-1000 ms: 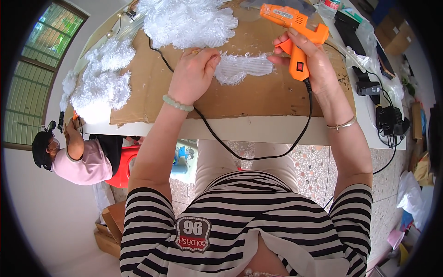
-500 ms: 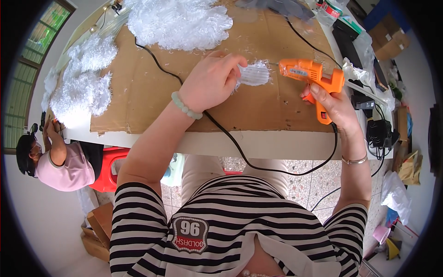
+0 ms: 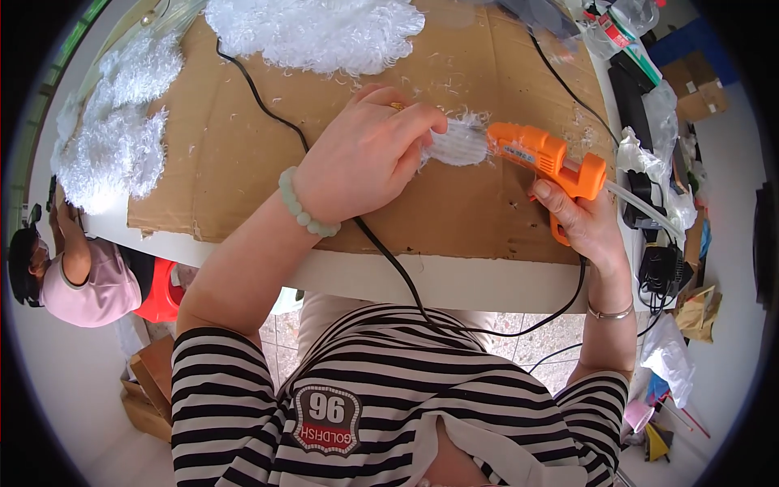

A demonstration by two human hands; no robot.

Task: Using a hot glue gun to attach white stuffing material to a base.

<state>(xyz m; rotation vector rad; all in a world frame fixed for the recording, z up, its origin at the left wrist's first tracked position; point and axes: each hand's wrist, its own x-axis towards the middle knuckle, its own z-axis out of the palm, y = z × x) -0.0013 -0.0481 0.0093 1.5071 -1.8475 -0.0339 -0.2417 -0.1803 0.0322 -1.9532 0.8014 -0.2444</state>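
My left hand [image 3: 369,154] is closed on the left end of a small white fringed piece of shiny fibre [image 3: 458,144], above a brown cardboard sheet [image 3: 479,215]. The fingertips hide that end. In my right hand [image 3: 588,223] is an orange hot glue gun [image 3: 527,146], gripped by its handle. Its front meets the right edge of the piece in view, and its tip cannot be made out. A clear glue stick [image 3: 637,207] sticks out of the gun's back. The black cord [image 3: 389,258] runs from the handle, loops past my lap and passes under my left forearm.
A large fluffy white fibre pile [image 3: 316,32] lies at the back, with more fluffy pieces [image 3: 122,138] at left. Bottles [image 3: 613,36], plastic bags and a black adapter [image 3: 664,268] crowd the right edge. At far left sits another person [image 3: 89,280] in a pink top.
The glue gun's front has tilted down and come closer to the white piece, covering its tip. My left hand still holds the piece. The whole view has shifted a little.
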